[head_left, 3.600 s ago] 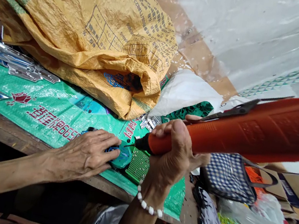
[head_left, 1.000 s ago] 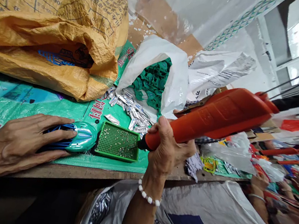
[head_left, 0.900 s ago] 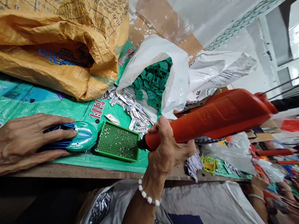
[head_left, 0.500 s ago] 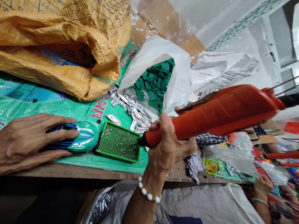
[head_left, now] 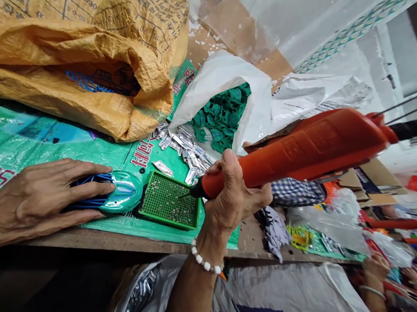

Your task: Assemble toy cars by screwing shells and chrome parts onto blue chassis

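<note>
My left hand [head_left: 55, 186] is closed around a toy car body [head_left: 124, 194], shiny teal at one end with a blue lattice frame under my fingers. It rests on the green printed sheet [head_left: 34, 148]. In my right hand [head_left: 231, 197] is an orange electric screwdriver [head_left: 298, 144], tilted so that its black nose and thin bit point down to the left. The bit's tip is over a green mesh tray [head_left: 171, 200] holding many small screws, just right of the car body. Whether the tip touches a screw I cannot tell.
Silver strips [head_left: 189, 153] lie behind the tray, beside a white bag [head_left: 223, 65] of teal parts. A large yellow woven sack [head_left: 136, 16] stands back left. On the right are a grey cloth [head_left: 277, 234] and a co-worker's hand [head_left: 375, 269]. The table edge [head_left: 118, 242] runs in front.
My right hand and the screwdriver tip have shifted slightly left and up over the tray. The whole view has moved a little; my left hand keeps its hold on the car body.
</note>
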`<state>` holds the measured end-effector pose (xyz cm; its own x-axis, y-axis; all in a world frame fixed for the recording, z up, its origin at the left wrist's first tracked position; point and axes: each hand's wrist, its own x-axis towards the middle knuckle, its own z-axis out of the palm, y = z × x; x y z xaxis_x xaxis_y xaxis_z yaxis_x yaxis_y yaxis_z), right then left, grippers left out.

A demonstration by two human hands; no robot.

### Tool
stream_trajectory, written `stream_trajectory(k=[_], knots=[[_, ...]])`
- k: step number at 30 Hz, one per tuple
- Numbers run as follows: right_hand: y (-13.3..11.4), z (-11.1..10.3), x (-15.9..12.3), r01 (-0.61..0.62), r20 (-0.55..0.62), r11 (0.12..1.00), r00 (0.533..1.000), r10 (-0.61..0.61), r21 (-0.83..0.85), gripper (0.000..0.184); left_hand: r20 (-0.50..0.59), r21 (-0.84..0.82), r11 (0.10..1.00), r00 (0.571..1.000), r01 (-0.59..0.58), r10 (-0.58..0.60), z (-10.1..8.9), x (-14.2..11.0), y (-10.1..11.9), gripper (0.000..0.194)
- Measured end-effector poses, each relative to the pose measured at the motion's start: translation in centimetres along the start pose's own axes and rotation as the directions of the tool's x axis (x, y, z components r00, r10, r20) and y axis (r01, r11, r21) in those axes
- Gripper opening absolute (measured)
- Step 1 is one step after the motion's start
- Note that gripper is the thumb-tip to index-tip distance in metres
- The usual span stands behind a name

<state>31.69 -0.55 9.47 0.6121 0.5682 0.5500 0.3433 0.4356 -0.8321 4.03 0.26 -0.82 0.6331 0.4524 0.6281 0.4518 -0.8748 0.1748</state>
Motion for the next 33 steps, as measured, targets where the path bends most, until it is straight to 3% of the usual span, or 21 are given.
stream_trajectory(k=[6, 12, 23, 33], knots=[[0.2, 0.1, 0.0, 0.017, 0.002, 1.0, 1.0, -0.017, 0.017, 0.025, 0.082, 0.03, 0.998, 0.995, 0.052, -0.055, 0.5, -0.9, -0.2, 0.032], [0.2, 0.4, -0.1, -0.001, 0.008, 1.0, 1.0, 0.001, -0.008, 0.027, 0.0, -0.014, 0.991, 0.991, 0.132, -0.132, 0.6, -0.3, 0.4, 0.041], [-0.4, 0.5, -0.2, -0.041, -0.009, 0.999, 0.999, 0.041, 0.024, 0.031, 0.081, -0.017, 0.998, 0.995, 0.053, -0.052, 0.2, -0.4, 0.2, 0.032], [-0.2, 2.3, -0.5, 0.002, 0.038, 0.99, 0.999, -0.008, 0.14, 0.026, 0.092, -0.012, 0.998, 0.994, 0.055, -0.054, 0.4, -0.7, 0.1, 0.033]])
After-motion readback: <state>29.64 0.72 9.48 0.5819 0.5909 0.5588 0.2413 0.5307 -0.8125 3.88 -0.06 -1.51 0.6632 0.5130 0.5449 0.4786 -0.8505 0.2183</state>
